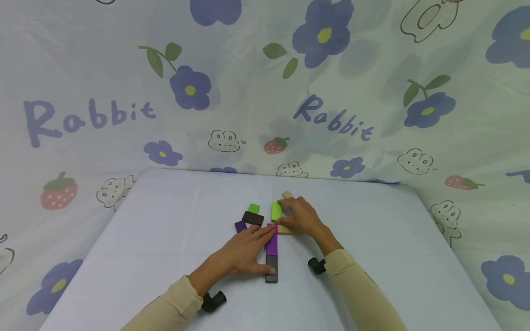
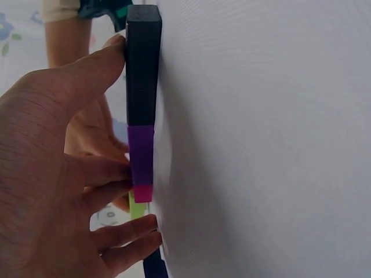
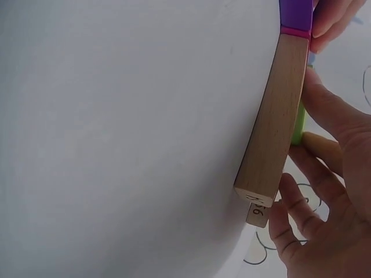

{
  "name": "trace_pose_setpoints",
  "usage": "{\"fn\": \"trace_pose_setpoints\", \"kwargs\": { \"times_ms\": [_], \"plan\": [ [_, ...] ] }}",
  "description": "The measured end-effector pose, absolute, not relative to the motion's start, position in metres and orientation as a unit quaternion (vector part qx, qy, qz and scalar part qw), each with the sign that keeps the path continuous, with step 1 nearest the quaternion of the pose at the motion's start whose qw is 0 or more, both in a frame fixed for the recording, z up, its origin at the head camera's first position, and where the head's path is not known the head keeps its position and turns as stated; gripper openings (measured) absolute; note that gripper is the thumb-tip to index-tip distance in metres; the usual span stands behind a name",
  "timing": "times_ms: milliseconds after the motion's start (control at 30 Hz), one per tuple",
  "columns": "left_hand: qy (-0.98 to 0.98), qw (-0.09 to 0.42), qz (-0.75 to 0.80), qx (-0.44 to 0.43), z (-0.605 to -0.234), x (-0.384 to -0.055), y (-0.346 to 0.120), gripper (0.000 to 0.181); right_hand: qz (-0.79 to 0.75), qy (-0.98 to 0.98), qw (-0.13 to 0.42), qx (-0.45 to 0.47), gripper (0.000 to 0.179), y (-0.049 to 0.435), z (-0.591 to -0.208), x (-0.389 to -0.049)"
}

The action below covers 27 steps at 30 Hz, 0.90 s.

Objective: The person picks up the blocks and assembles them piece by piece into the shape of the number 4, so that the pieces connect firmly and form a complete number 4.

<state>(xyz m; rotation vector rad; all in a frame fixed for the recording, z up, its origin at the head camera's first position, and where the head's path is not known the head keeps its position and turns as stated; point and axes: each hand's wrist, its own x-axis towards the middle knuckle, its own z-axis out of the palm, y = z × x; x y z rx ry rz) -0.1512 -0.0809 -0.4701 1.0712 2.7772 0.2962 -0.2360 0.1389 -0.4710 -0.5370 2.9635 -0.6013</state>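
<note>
A straight row of blocks lies in front of the person: a black block (image 1: 271,277), a purple block (image 1: 272,247) and a pink block (image 2: 143,194). Across the row reaches the left hand (image 1: 244,250), its thumb touching the black block and its extended fingers at the purple and pink ones. The right hand (image 1: 304,215) pinches a lime-green block (image 1: 276,211) end to end between thumb and index finger, just beyond the pink end. Under that hand, a long plain wooden block (image 3: 273,116) extends rightward from the pink block, partly hidden in the head view.
Left of the lime-green block sit a bright green block (image 1: 254,208), a dark brown block (image 1: 253,218) and a dark purple block (image 1: 240,226). Another wooden block (image 1: 287,195) lies behind the right hand. A patterned curtain (image 1: 248,92) hangs behind the white table (image 1: 186,202).
</note>
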Motion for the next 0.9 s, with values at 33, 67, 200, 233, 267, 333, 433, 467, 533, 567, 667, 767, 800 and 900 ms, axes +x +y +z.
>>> {"fn": "trace_pose_setpoints", "kwargs": {
  "times_ms": [33, 67, 200, 233, 267, 333, 433, 467, 533, 567, 667, 767, 800, 900],
  "plan": [
    [0.926, 0.074, 0.099, 0.358, -0.47, -0.1514, -0.0808, 0.102, -0.197, 0.964, 0.036, -0.175, 0.067, 0.1386, -0.4708, -0.2364],
    [0.925, 0.073, 0.099, 0.359, -0.4697, -0.1514, -0.0808, 0.102, -0.199, 0.963, 0.037, -0.176, 0.067, 0.1383, -0.4704, -0.2367],
    [0.925, 0.071, 0.099, 0.359, -0.4681, -0.1516, -0.0806, 0.102, -0.202, 0.961, 0.041, -0.181, 0.066, 0.1372, -0.4709, -0.2391],
    [0.925, 0.072, 0.099, 0.359, -0.4678, -0.1517, -0.0806, 0.102, -0.204, 0.961, 0.043, -0.183, 0.066, 0.1369, -0.4711, -0.2398],
    [0.925, 0.073, 0.099, 0.358, -0.4675, -0.1517, -0.0806, 0.103, -0.205, 0.96, 0.046, -0.185, 0.065, 0.1367, -0.4714, -0.2404],
    [0.925, 0.076, 0.101, 0.358, -0.467, -0.1518, -0.0807, 0.103, -0.205, 0.959, 0.052, -0.189, 0.065, 0.1365, -0.472, -0.2416],
    [0.925, 0.079, 0.104, 0.358, -0.4662, -0.1519, -0.081, 0.102, -0.212, 0.957, 0.061, -0.191, 0.064, 0.1364, -0.472, -0.2424],
    [0.925, 0.08, 0.104, 0.358, -0.466, -0.1519, -0.0812, 0.102, -0.212, 0.956, 0.065, -0.191, 0.064, 0.1364, -0.472, -0.2425],
    [0.924, 0.081, 0.105, 0.358, -0.4656, -0.1518, -0.0814, 0.102, -0.214, 0.956, 0.07, -0.188, 0.064, 0.1366, -0.4721, -0.2425],
    [0.924, 0.08, 0.105, 0.358, -0.4656, -0.1519, -0.0815, 0.102, -0.214, 0.956, 0.073, -0.187, 0.064, 0.1366, -0.472, -0.2426],
    [0.924, 0.079, 0.105, 0.359, -0.4653, -0.1518, -0.0817, 0.102, -0.211, 0.956, 0.08, -0.186, 0.064, 0.1367, -0.4717, -0.2427],
    [0.923, 0.078, 0.107, 0.36, -0.4651, -0.1515, -0.0817, 0.102, -0.211, 0.956, 0.085, -0.183, 0.064, 0.1366, -0.4701, -0.242],
    [0.923, 0.078, 0.108, 0.36, -0.4651, -0.1514, -0.0817, 0.102, -0.212, 0.956, 0.087, -0.182, 0.064, 0.1366, -0.4694, -0.2416],
    [0.923, 0.079, 0.11, 0.36, -0.4654, -0.1504, -0.0816, 0.103, -0.214, 0.956, 0.092, -0.179, 0.064, 0.1363, -0.4681, -0.2401]
  ]
}}
